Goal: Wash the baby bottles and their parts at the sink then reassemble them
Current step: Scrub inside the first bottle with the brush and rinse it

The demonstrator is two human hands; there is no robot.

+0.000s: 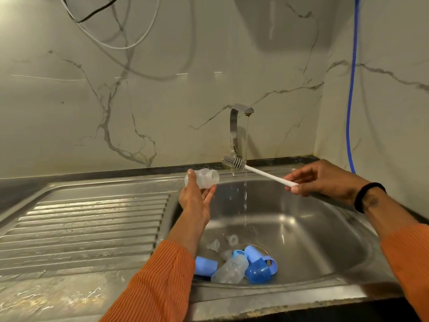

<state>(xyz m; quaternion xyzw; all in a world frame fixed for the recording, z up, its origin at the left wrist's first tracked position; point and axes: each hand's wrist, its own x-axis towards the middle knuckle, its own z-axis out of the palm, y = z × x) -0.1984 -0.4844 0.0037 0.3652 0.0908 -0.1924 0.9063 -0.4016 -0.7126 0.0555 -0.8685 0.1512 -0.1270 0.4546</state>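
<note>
My left hand (195, 201) grips the clear bottle (202, 178) above the sink (301, 228); my right hand (325, 180) pinches the brush (234, 161). Risk: wet plastic may slip during insertion.

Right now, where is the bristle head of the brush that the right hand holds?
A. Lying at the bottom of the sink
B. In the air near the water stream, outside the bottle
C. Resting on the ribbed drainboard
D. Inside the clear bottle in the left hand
B. The right hand holds the brush by its white handle, bristles up beside the tap's water stream, apart from the clear bottle in the left hand.
</note>
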